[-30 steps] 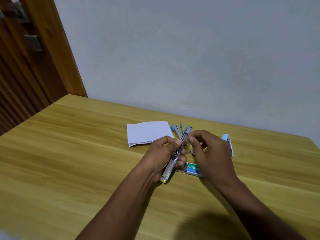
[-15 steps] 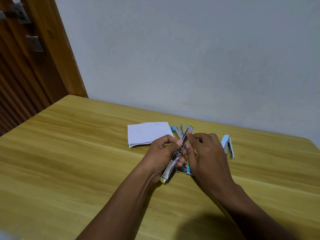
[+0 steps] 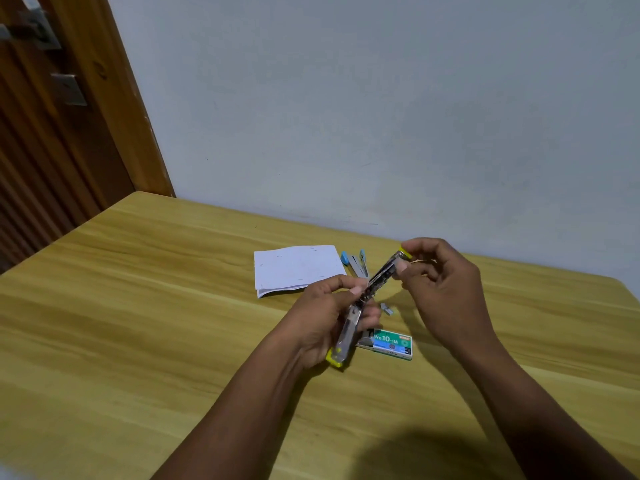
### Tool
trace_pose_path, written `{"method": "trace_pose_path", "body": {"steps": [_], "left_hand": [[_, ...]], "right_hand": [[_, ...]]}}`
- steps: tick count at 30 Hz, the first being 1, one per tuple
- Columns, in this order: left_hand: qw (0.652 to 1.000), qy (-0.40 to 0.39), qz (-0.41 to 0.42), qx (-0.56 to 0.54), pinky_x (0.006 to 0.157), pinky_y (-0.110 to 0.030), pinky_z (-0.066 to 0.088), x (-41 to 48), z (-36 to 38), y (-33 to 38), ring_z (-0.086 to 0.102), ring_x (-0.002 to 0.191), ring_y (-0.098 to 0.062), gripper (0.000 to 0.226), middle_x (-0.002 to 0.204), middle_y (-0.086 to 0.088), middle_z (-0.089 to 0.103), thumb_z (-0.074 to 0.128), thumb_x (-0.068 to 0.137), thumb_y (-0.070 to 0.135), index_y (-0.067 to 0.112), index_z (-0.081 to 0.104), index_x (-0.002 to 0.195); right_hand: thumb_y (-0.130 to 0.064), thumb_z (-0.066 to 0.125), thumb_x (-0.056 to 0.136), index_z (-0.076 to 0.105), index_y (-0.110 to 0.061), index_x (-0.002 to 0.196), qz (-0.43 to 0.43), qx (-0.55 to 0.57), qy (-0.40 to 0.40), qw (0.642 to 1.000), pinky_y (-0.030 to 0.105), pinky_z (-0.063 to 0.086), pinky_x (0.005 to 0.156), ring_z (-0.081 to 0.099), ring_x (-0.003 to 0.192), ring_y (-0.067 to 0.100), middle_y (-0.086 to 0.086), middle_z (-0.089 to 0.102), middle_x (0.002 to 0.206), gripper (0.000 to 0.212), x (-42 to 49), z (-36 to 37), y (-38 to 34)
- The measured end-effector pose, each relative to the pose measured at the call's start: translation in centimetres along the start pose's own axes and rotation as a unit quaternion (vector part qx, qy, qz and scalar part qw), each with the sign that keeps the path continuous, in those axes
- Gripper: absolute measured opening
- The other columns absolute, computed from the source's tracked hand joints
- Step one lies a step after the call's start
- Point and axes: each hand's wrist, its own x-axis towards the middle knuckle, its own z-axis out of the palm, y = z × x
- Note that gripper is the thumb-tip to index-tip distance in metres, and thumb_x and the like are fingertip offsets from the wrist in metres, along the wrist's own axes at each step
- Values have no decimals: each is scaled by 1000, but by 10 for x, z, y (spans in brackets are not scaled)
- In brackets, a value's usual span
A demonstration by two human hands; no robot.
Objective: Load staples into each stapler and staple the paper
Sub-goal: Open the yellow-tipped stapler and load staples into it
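Note:
A metal stapler with yellow ends (image 3: 349, 327) is swung wide open and held above the table. My left hand (image 3: 325, 317) grips its lower half near the hinge. My right hand (image 3: 440, 292) pinches its raised far end by the yellow tip. A green staple box (image 3: 391, 342) marked No.10-1M lies on the table just under the hands, and a short strip of loose staples (image 3: 388, 308) lies beyond it. A small stack of white paper (image 3: 296, 268) sits further back, with an opened blue stapler (image 3: 356, 263) to its right.
The wooden table (image 3: 138, 323) runs up to a pale wall at the back. A brown wooden door (image 3: 52, 116) stands at the far left. Another light blue stapler seen earlier at the right is hidden behind my right hand.
My right hand has moved from the stapler's middle up and right to its far yellow tip. The staple box and the loose staples, covered before, now show.

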Motion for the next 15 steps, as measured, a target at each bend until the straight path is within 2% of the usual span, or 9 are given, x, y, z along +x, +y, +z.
{"method": "trace_pose_path", "body": {"steps": [3,6,8,11,13,15], "left_hand": [[996,18,10,-86,64,-31,63,4,-3,5,74,72,-30,19,90,-28,69,40,102,-4,-6,59,104],[988,57,26,-144,57,-29,62,5,-5,9,74,63,-23,22,84,-24,67,38,104,-3,-6,60,99],[983,78,33,-165,54,-28,61,4,-5,10,71,63,-24,21,86,-23,63,38,104,-3,-3,58,99],[979,90,42,-178,53,-29,61,2,-4,10,72,64,-25,13,86,-21,62,45,102,-2,1,55,94],[978,92,47,-183,50,-29,59,3,-5,11,71,62,-24,9,84,-20,60,50,100,-1,2,54,92],[979,78,53,-182,59,-35,63,5,-6,11,71,76,-30,3,89,-23,63,57,97,2,0,57,94]], "right_hand": [[-7,77,84,66,-17,97,-55,-4,-32,998,29,57,74,67,78,18,0,70,88,19,-12,1,-5],[-24,78,81,66,-20,99,-110,-50,-73,990,32,58,76,68,83,12,-8,70,92,22,-28,8,-6],[-39,81,74,64,-21,107,-122,-77,-80,986,29,56,79,67,90,10,-9,69,101,41,-34,13,-6],[-43,90,65,60,-23,122,-140,-118,-85,979,18,51,81,61,99,1,-9,63,109,67,-30,18,-4],[-42,87,69,64,-22,120,-156,-131,-66,977,17,51,78,61,91,1,-9,63,102,60,-26,20,-1],[-36,85,75,69,-24,113,-127,-103,-27,986,18,53,74,63,78,6,-8,65,93,43,-24,21,0]]}}
